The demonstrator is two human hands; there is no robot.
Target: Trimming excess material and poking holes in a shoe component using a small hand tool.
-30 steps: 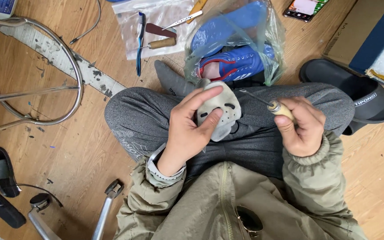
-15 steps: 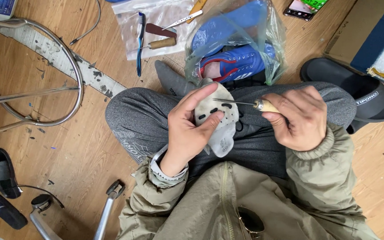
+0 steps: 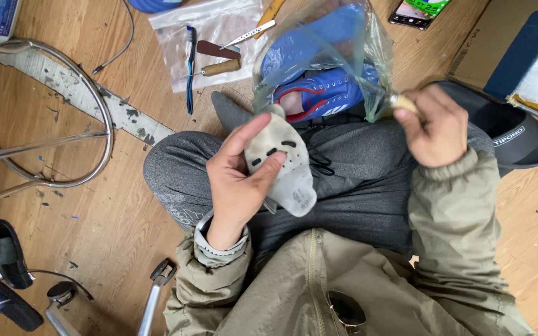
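My left hand (image 3: 238,177) holds a pale grey shoe sole piece (image 3: 284,165) with dark slots, over my lap in grey trousers. My right hand (image 3: 428,127) is raised to the right, closed on a tool with a light wooden handle (image 3: 401,102); its metal tip is hidden against a clear plastic bag (image 3: 325,56). The bag holds a blue sports shoe (image 3: 319,93) with a red lining and sits just beyond my knees.
A clear bag with a toothbrush, knife and wooden-handled tools (image 3: 210,50) lies on the wooden floor. A metal stool ring (image 3: 94,106) is at left. A black slide sandal (image 3: 518,137) and a cardboard box (image 3: 518,50) are at right; a phone (image 3: 418,11) lies at the top.
My right hand has pulled the tool away from the sole piece, up and to the right. My left hand keeps holding the sole piece, now turned slightly.
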